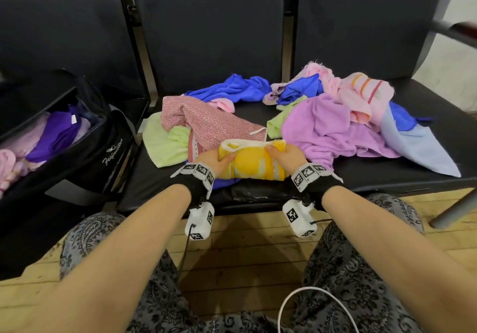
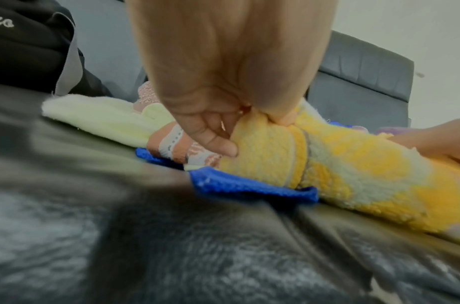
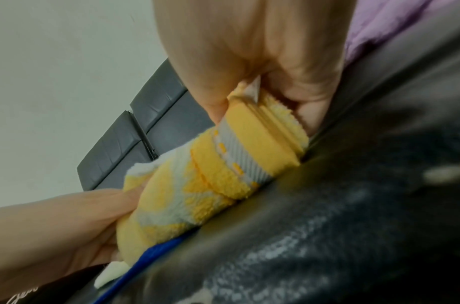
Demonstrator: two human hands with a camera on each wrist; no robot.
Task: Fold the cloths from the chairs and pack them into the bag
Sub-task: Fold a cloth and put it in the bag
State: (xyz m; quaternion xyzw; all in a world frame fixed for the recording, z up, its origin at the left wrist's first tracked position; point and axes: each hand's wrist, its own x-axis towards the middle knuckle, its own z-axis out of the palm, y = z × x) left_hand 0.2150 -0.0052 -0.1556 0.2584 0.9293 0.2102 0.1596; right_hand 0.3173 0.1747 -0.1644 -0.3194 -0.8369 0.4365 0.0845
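Observation:
A yellow and white towel (image 1: 251,161) (image 2: 353,174) (image 3: 197,185) lies folded at the front edge of the middle black seat (image 1: 258,193), partly on a blue cloth (image 2: 249,187). My left hand (image 1: 215,161) (image 2: 223,127) grips its left end, thumb on top. My right hand (image 1: 282,154) (image 3: 262,98) grips its right end, fingers curled round the striped border. A black bag (image 1: 85,152) stands open on the left seat with purple and pink cloths (image 1: 54,131) inside.
Loose cloths cover the seats behind the towel: a green one (image 1: 162,141), a speckled pink one (image 1: 206,121), blue ones (image 1: 232,87), a lilac one (image 1: 330,128), a striped pink one (image 1: 361,95) and a pale blue one (image 1: 418,144). Wooden floor (image 1: 245,255) lies below.

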